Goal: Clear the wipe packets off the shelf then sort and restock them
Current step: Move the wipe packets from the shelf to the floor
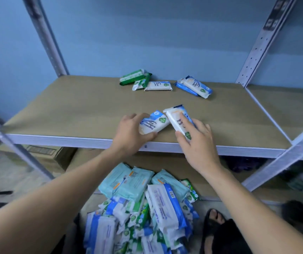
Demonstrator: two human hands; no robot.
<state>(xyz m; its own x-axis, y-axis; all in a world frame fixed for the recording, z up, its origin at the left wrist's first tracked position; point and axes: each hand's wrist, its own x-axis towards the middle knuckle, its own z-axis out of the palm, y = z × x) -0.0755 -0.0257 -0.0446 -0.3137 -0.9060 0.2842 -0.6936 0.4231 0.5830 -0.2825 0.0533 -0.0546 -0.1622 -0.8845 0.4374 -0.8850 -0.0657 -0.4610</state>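
My left hand [130, 133] grips a white-and-blue wipe packet [156, 122] lying near the front edge of the brown shelf board [77, 107]. My right hand [196, 142] holds a second white-and-blue packet [177, 119], tilted up on its edge beside the first. At the back of the shelf lie green packets [133, 78], a white packet [158, 86] and two blue-and-white packets [194, 87]. A big pile of mixed wipe packets [143, 208] lies on the floor below my arms.
Grey metal uprights [44, 35] [262, 41] frame the shelf against a blue wall. A cardboard box [42, 154] sits under the shelf at left. A foot in a black sandal [215, 222] stands right of the pile. Another shelf bay adjoins at right.
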